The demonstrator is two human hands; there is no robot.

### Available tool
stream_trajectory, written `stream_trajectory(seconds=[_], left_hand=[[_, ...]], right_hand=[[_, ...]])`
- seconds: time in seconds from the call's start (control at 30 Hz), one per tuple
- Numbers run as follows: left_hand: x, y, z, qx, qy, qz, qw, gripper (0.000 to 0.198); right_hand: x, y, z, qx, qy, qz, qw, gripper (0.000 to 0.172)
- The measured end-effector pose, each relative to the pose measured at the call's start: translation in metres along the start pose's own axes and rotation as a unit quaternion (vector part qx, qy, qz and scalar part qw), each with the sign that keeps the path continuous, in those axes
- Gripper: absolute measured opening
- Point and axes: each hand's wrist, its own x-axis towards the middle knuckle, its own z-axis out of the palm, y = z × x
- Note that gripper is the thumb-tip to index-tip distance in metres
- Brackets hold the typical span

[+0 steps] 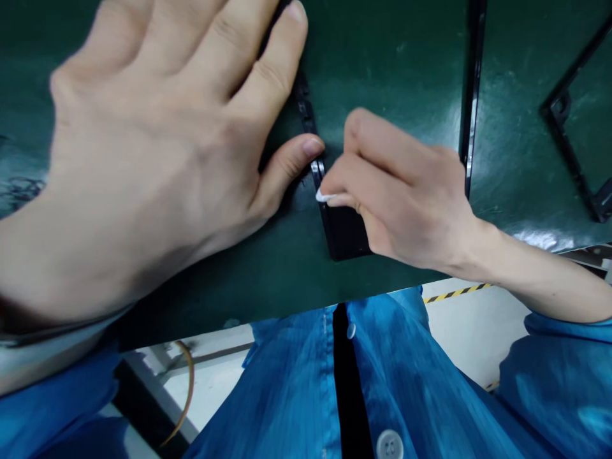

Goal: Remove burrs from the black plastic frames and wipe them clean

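My left hand (157, 153) lies flat with its fingers spread on the dark green mat (392, 70). Its thumb tip touches the left rail of a black plastic frame (342, 236). My right hand (406, 191) is closed in a pinch on a small white piece (325, 197) and presses it against that rail near the frame's lower left corner. The frame's right rail (471, 95) runs up past my right hand. Part of the frame is hidden under both hands.
A second black frame (571, 137) lies at the right edge of the mat. The mat's front edge runs just below my hands, with my blue buttoned coat (382, 389) beneath it. Floor with yellow-black tape (454, 293) shows past the edge.
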Motion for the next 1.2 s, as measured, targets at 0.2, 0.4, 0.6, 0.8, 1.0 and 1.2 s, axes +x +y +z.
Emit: stream_trajectory(seconds=[0.2,0.4,0.6,0.8,1.0,1.2], left_hand=[[0.001,0.002,-0.002,-0.005,0.006,0.01,1.0,0.089],[0.002,0.003,-0.002,0.002,0.007,0.013,1.0,0.084],[0.001,0.006,-0.003,-0.011,0.022,0.025,0.999,0.083],[-0.001,0.004,-0.001,-0.036,0.022,0.021,0.999,0.087],[-0.001,0.001,-0.001,-0.032,0.016,0.027,0.999,0.086],[-0.001,0.001,-0.003,-0.018,0.015,0.021,1.0,0.084]], right_hand=[[-0.025,-0.007,-0.005,-0.072,-0.006,-0.132,0.989,0.051],[-0.038,-0.011,-0.009,-0.08,0.003,-0.175,0.981,0.037],[-0.027,-0.005,-0.01,-0.065,0.036,-0.149,0.986,0.048],[-0.011,-0.003,-0.004,-0.015,0.065,-0.052,0.996,0.035],[-0.024,-0.008,-0.011,-0.073,-0.008,-0.149,0.986,0.047],[-0.038,-0.014,-0.014,-0.078,-0.015,-0.174,0.982,0.035]])
